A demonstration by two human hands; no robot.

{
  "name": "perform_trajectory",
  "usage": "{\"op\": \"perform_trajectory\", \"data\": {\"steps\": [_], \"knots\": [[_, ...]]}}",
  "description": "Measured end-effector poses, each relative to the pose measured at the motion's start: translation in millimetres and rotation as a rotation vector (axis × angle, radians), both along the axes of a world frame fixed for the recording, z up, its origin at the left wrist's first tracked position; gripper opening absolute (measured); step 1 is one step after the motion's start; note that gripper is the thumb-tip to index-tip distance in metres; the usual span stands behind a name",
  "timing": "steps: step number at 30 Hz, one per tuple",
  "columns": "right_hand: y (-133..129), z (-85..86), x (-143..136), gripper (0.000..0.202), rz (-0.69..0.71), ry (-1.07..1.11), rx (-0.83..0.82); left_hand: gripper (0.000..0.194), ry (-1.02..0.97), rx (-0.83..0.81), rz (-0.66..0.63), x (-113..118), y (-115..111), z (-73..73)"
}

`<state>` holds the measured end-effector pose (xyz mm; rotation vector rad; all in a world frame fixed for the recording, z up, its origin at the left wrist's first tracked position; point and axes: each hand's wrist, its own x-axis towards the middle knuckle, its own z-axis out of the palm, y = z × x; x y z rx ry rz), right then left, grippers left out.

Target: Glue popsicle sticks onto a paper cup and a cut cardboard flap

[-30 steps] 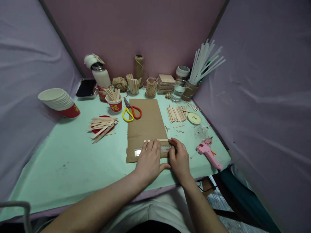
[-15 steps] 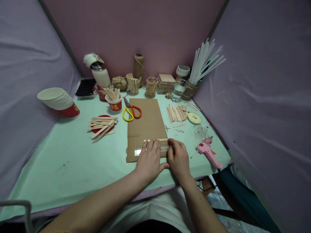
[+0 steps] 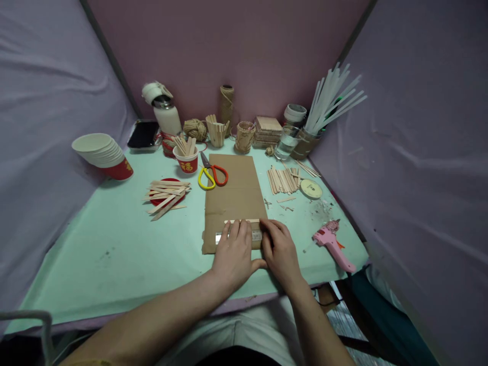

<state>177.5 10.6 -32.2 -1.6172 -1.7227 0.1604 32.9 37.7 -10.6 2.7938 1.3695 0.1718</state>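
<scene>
My left hand lies flat with fingers stretched, pressing on a clear ruler and reaching a wooden craft stick just beyond it. Both rest on a brown cardboard sheet near its front edge. At the stick's right end is my right hand, fingers curled and closed. Whatever its fingers may hold is hidden. Scissors with one yellow and one red handle lie across the cardboard's far left edge.
Craft sticks pile on a red dish at left, near a stick-filled red cup and stacked paper cups. To the right are cut sticks, a round lid and a pink glue gun. A water glass stands behind.
The whole view has shifted, so the tabletop things appear slightly farther right. My right hand has edged left over the ruler's end; my left hand stays pressed down.
</scene>
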Motion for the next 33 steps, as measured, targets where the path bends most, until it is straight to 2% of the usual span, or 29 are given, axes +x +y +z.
{"op": "perform_trajectory", "data": {"steps": [18, 25, 33], "knots": [[0.5, -0.7, -0.9, 0.033, 0.007, 0.015, -0.021, 0.094, 0.008, 0.004, 0.001, -0.4, 0.8, -0.4], [-2.9, -3.9, 1.7, 0.031, -0.202, 0.176, 0.061, 0.087, 0.000, 0.015, 0.008, -0.1, 1.0, 0.3], [-0.4, -6.4, 1.7, 0.029, -0.193, 0.179, 0.048, 0.088, -0.031, 0.011, 0.009, 0.0, 0.9, -1.4]]}}
